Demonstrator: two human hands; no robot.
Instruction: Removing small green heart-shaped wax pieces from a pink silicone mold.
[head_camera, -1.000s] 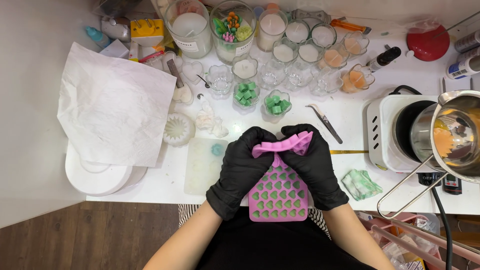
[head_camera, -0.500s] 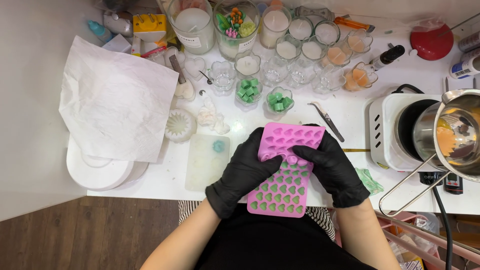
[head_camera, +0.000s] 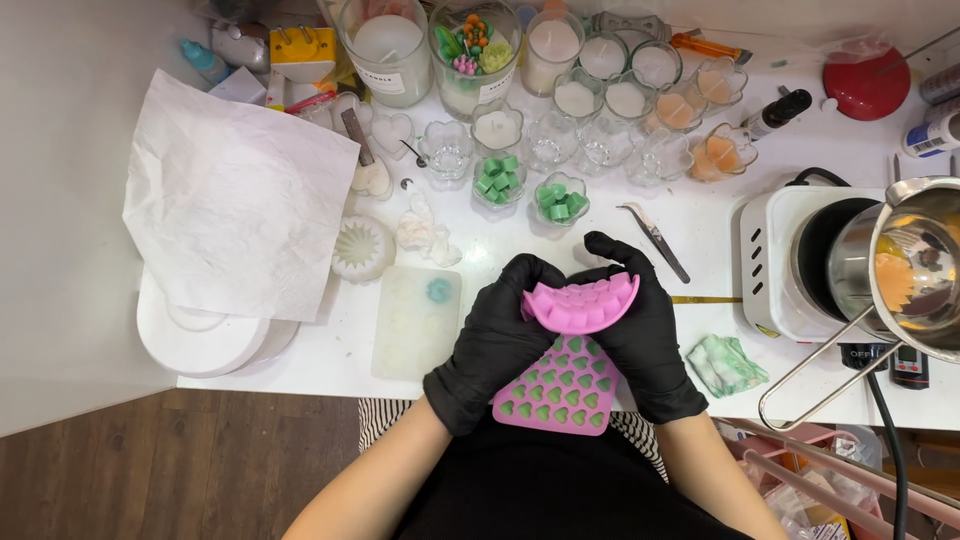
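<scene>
Both my hands wear black gloves and grip a pink silicone mould (head_camera: 562, 385) with green heart-shaped pieces in its cavities. My left hand (head_camera: 497, 335) holds the mould's left side, my right hand (head_camera: 640, 320) its right side. The mould's far end is bent back toward me, so its bumpy underside shows between my thumbs. Just beyond the hands stand two small glass cups of green pieces (head_camera: 560, 198).
A translucent mould (head_camera: 415, 320) lies left of my hands. Crumpled white paper (head_camera: 235, 200) covers a round white dish at the left. Metal tweezers (head_camera: 655, 240), a green-white cloth (head_camera: 727, 365) and a hot plate with a steel pouring pot (head_camera: 900, 270) are at the right. Several glass cups and jars line the back.
The mould lay nearly flat half a second ago; now its far end is folded back toward me again, as it was a second ago. Both hands have stayed on it.
</scene>
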